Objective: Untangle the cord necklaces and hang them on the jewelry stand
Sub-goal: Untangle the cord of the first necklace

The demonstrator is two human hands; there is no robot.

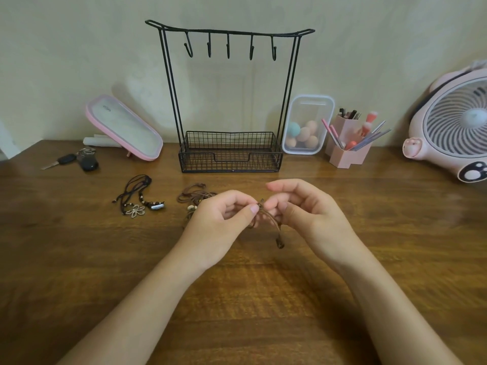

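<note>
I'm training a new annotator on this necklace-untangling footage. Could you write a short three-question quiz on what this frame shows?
1. Count: how many hooks hang from the top bar of the black wire jewelry stand?
2. True or false: a necklace already hangs on the stand.
3. What do the left hand and right hand pinch between them?
A. a thin brown cord necklace
B. a car key
C. a makeup brush

Key: 1. Five. 2. False; every hook is bare. 3. A.
</note>
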